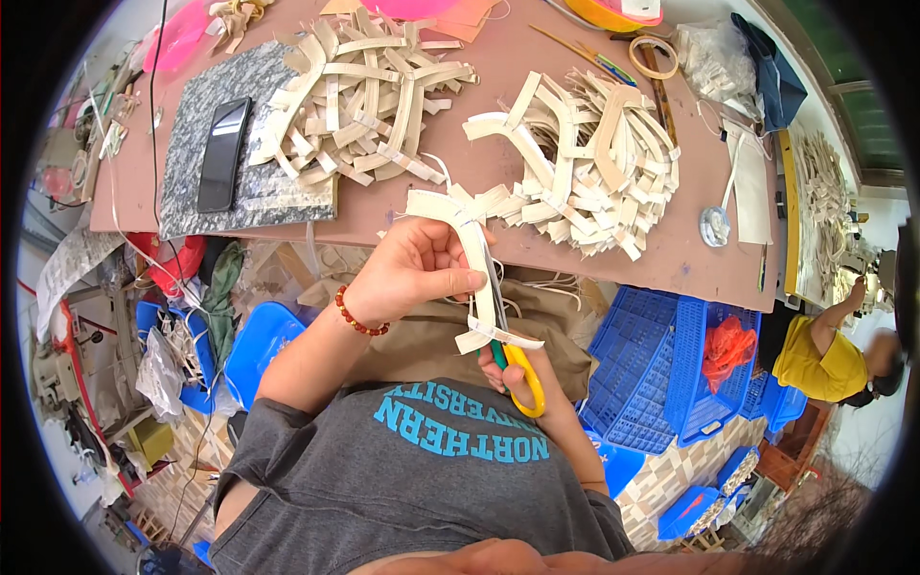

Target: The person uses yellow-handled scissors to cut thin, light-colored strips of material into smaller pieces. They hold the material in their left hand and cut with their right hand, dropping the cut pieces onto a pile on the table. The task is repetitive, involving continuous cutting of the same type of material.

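Note:
Between the thumb and fingers of my left hand (407, 273) is a cream webbing strap piece (472, 240), with short cross ends at its top and bottom. My right hand (548, 374) grips scissors (524, 372) by their yellow and green handles. The blades point up along the strap's right side, partly hidden behind it; whether they are apart cannot be made out. Ahead on the table lie two heaps of similar strap pieces, a left heap (369, 91) and a right heap (599, 158). The held strap is just in front of the right heap.
A black phone (224, 153) rests on a grey speckled slab (182, 182) at the brown table's (690, 264) left. Far right are a tape roll (654, 57) and a clear bag (714, 59). Blue crates (632, 369) stand below right, near a person in yellow (815, 359).

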Tool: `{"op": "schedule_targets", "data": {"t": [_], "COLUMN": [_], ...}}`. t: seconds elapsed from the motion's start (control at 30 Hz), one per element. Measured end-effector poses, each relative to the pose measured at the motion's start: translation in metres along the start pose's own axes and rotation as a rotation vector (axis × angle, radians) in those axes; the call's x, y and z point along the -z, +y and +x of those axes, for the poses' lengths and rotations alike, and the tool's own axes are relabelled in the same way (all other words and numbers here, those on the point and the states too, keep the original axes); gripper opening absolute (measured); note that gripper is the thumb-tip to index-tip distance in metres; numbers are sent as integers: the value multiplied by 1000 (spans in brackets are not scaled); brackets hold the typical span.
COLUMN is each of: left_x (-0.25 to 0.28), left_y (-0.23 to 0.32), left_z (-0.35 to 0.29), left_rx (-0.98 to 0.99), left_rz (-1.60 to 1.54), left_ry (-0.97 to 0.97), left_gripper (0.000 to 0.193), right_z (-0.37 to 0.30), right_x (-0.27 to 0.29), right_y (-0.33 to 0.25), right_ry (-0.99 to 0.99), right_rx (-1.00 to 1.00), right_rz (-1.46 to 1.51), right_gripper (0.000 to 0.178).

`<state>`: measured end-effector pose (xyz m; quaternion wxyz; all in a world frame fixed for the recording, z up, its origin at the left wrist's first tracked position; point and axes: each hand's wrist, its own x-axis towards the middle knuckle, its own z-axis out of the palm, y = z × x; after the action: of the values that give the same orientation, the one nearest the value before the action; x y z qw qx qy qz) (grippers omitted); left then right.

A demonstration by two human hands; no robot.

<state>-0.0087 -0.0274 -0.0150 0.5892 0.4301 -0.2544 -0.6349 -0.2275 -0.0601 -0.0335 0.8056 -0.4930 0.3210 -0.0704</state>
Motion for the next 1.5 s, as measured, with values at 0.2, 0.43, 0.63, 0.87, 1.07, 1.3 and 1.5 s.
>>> {"op": "schedule_targets", "data": {"t": [0.2,0.43,0.63,0.87,1.07,1.3,1.5], "left_x": [-1,8,6,7,3,11,9], "left_y": [-2,-8,-5,0,2,6,6], "left_z": [2,6,5,3,4,5,12], "left_rx": [-20,-154,-130,-113,-56,-19,-80], "left_rz": [-29,-122,-88,-83,-68,-81,-45], "left_ry": [38,169,128,81,77,-32,-43], "left_gripper": [30,20,19,17,18,25,19], "right_z": [-1,1,1,-2,0,-4,-3], "right_x": [15,14,8,10,5,8,8], "right_y": [21,21,19,22,15,25,23], "right_ry": [-29,-56,-76,-67,-72,-77,-9], "right_rx": [-12,-8,32,17,101,70,-42], "right_rz": [-26,-9,43,43,31,39,-27], "right_gripper": [50,51,56,50,46,41,46]}}
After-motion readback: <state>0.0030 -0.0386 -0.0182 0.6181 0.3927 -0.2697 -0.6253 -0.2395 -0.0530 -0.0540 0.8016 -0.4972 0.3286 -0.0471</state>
